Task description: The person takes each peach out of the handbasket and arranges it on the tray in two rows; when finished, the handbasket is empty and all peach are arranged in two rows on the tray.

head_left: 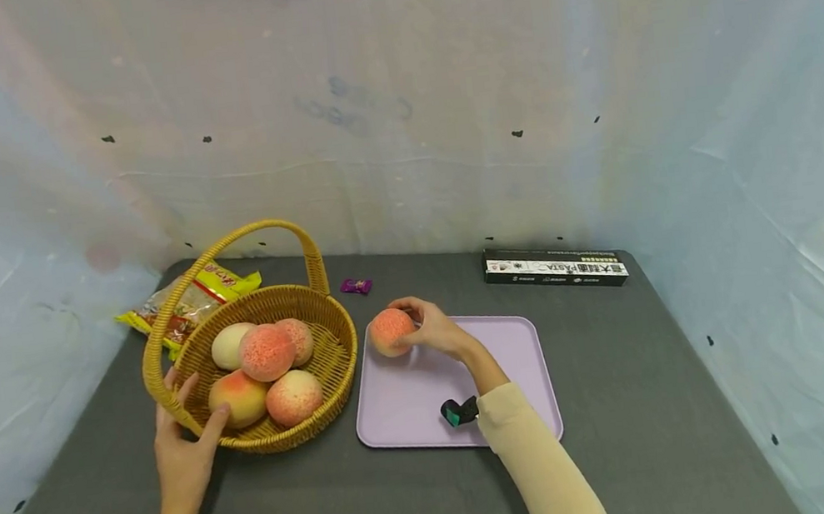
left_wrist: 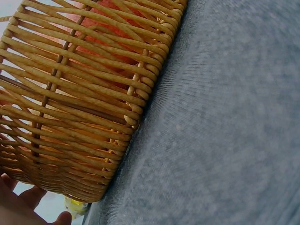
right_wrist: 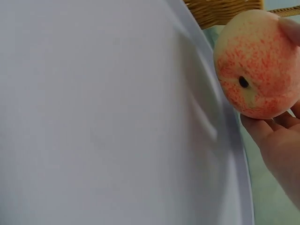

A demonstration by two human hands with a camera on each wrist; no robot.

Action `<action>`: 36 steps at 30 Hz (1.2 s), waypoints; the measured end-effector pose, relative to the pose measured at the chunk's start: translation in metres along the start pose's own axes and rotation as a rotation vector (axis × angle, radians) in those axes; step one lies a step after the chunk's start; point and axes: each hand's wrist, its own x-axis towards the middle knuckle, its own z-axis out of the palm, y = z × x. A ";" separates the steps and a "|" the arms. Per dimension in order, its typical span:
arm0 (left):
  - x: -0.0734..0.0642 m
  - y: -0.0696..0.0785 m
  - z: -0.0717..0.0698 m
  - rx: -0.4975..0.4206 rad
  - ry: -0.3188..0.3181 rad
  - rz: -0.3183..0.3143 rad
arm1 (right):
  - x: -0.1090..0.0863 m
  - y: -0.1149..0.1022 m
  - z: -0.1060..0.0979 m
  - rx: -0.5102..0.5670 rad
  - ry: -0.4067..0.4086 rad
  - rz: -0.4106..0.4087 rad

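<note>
My right hand (head_left: 437, 331) holds a pink-and-cream peach (head_left: 390, 332) between thumb and fingers, over the far left corner of a lilac tray (head_left: 409, 412). In the right wrist view the peach (right_wrist: 258, 65) shows a dark spot where its stem would be. To the left, a yellow wicker basket (head_left: 350, 355) with a tall arched handle stands on the grey table. Several peaches lie inside it, among them a red-pink one (head_left: 267, 353) on top and a yellow-orange one (head_left: 234, 399) near the rim. My left hand (head_left: 185, 452) grips the basket's near left rim, thumb over the inside.
A yellow snack bag (head_left: 194, 305) lies behind the basket. Beyond the tray sits a small purple wrapped candy (head_left: 356, 286). At the back right is a long black pasta box (head_left: 555, 267). Pale sheeting (head_left: 398, 124) hangs around the table's back and sides.
</note>
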 end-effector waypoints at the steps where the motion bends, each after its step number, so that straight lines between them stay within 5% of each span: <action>1: 0.001 -0.004 0.000 0.006 0.001 -0.010 | 0.000 0.002 0.000 0.000 0.005 -0.002; 8: 0.004 -0.013 -0.001 0.014 0.003 -0.039 | 0.001 0.009 0.007 0.001 0.023 -0.017; 36: 0.004 -0.011 0.000 0.016 0.007 -0.046 | 0.003 0.006 0.001 0.039 -0.013 -0.015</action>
